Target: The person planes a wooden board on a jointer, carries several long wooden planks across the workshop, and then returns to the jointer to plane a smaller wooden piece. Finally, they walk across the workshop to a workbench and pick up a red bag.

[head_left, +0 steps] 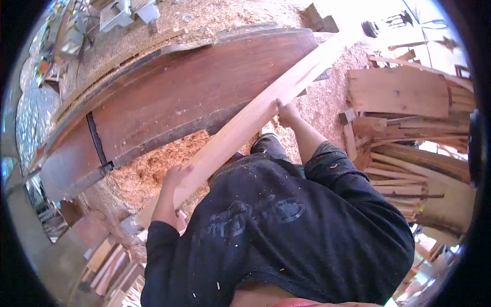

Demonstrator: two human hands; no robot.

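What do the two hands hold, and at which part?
Both hold one long pale plank: the left hand near its lower end, the right hand at its edge, about midway.

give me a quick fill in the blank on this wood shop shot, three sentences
1. Both hands, the left hand and the right hand, grip one long pale ____.
2. The ground under it is covered with ____.
3. The big reddish-brown slab beside the plank is ____ in colour than the plank.

Missing words: plank; sawdust; darker
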